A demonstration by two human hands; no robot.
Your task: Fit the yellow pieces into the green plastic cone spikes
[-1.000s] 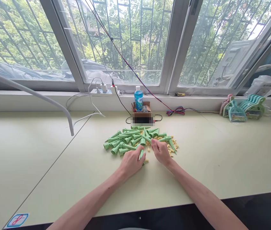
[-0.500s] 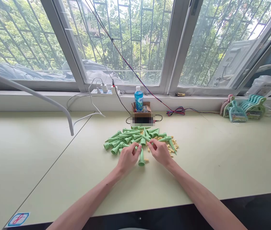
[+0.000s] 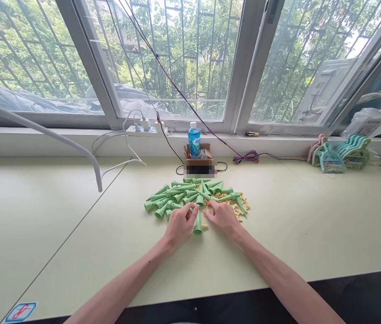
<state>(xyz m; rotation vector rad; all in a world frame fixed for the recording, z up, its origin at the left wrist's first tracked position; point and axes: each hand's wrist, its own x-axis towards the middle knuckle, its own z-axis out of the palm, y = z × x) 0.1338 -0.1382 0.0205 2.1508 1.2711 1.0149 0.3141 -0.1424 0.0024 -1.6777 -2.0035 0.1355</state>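
Daylight comes through barred windows [image 3: 177,58] onto our pale desk [image 3: 75,252]. Toward its back edge we have a heap of green cones [image 3: 181,189], with loose yellow pegs [image 3: 240,213] along the right side. One separate cone [image 3: 197,225] lies between our hands on the heap's front-edge side, its wide end toward us; a single peg [image 3: 205,226] sits right by it, joined or not we cannot tell. Our left hand [image 3: 180,222] curls at that cone's narrow end and our right hand [image 3: 224,219] bends close opposite; whether either grips anything is unclear. We judge little done: only this cone is set apart, many cones and pegs remain loose, and no pegged cone can be made out for certain.
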